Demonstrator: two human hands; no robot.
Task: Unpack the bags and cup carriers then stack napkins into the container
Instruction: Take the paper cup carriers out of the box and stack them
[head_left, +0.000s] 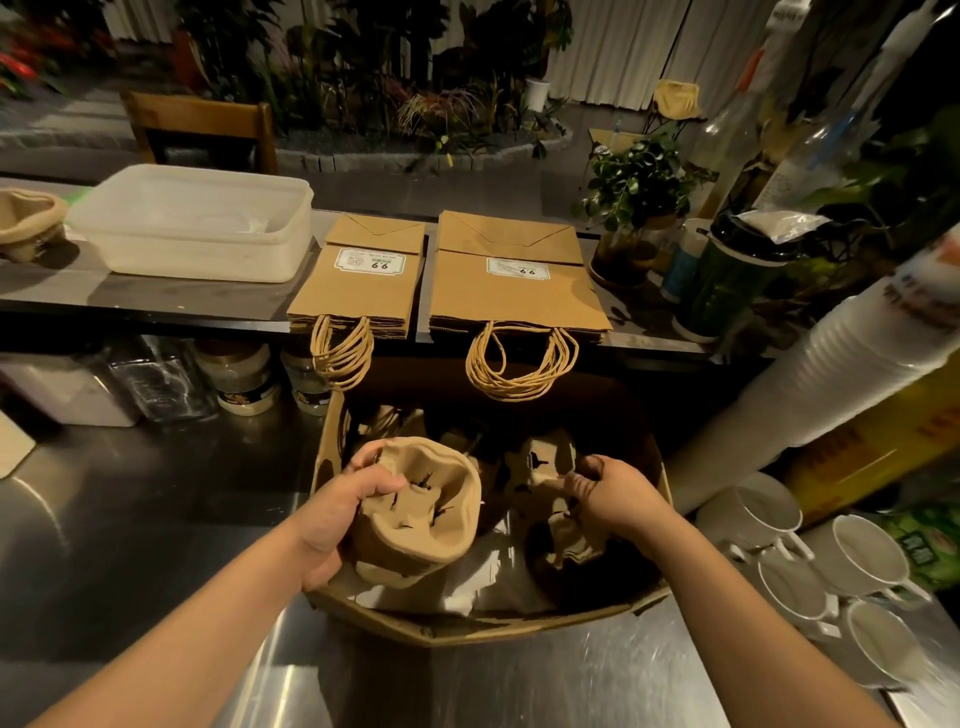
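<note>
The left hand (345, 512) is clamped on a stack of pulp cup carriers (415, 512), fingers curled over its near rim, at the left side of the cardboard box (519, 623). The right hand (610, 493) pinches a second, crumpled carrier (556, 499) deeper in the right side of the box. Both forearms reach in from the near edge, wrists bent down.

The nested carriers look light and loosely stacked; lifted by one rim, the lower ones may slide off and drop back into the box. The right-hand piece seems caught among other cardboard, so a sharp pull could tear it or drag the box along the steel counter (156, 519) toward the white mugs (810, 561) just right of the box.

Beyond the box, two piles of flat paper bags (358, 291) lie on the raised shelf, with the translucent container (197, 223) left of them and another carrier (28, 221) at the far left.
</note>
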